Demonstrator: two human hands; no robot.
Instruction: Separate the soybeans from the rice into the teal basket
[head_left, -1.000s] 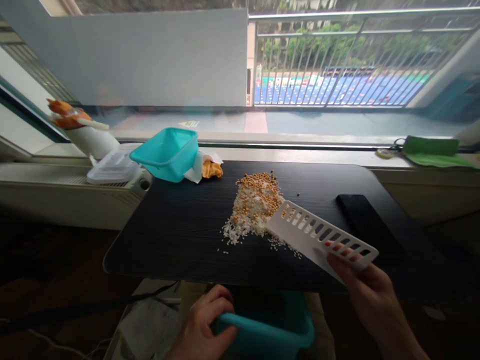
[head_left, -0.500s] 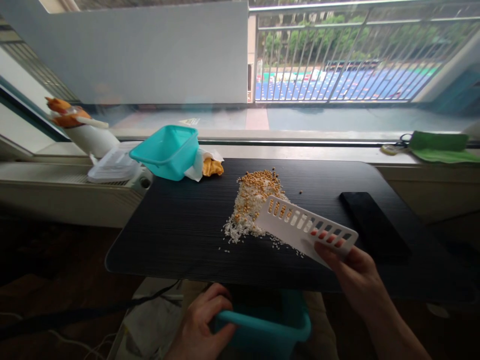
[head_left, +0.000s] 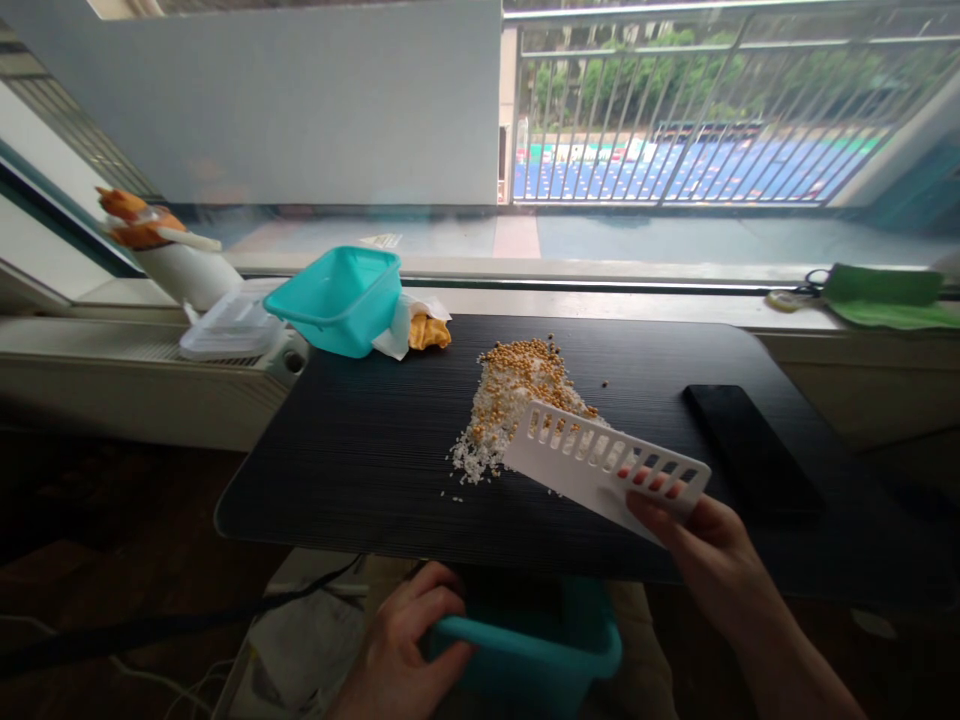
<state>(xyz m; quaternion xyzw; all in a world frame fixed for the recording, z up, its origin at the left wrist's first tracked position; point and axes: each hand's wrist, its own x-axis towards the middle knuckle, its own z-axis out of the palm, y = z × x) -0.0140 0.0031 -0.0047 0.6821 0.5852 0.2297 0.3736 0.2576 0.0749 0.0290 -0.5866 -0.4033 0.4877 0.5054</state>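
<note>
My right hand (head_left: 709, 530) is closed on the near right end of a white slotted plastic scraper (head_left: 577, 480). Its slots run along the upper edge, and some of my fingers show through them. The scraper's far end is at the near side of a pile of white rice grains mixed with tan soybeans (head_left: 525, 385). Below the table's front edge, my left hand (head_left: 416, 640) grips the left rim of a teal plastic bin (head_left: 525, 650). The bin's inside is dark, so its contents cannot be made out.
A dark tabletop (head_left: 337, 460) bears the pile. A second teal bin (head_left: 337, 300) stands at its back left, beside a crumpled yellow-and-white packet (head_left: 427, 330). A black phone-like slab (head_left: 750, 445) lies at right. On the sill are a green cloth (head_left: 885, 295) and a clear lid (head_left: 232, 325).
The scraper has shifted slightly left and toward me, and covers loose rice on the near side of the pile. My left hand keeps its hold on the bin.
</note>
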